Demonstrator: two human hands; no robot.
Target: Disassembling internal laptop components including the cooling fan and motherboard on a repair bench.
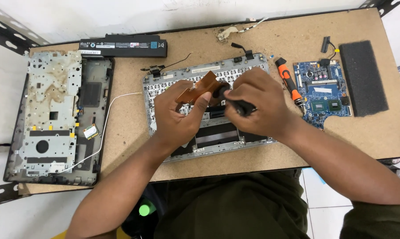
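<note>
My left hand (178, 116) pinches an orange-brown flat flex ribbon (199, 86) and lifts it off the upturned laptop keyboard frame (253, 63) at the table's middle. My right hand (255, 104) is closed around a black-handled tool (240, 106), whose tip end points toward the ribbon. Both hands hover over the frame's centre and hide much of it.
A stripped laptop base with a metal plate (54, 115) lies at the left, a white wire (106, 128) trailing from it. A black battery (123, 46) sits at the back. To the right lie an orange screwdriver (289, 84), a blue motherboard (322, 90) and a black foam pad (363, 77).
</note>
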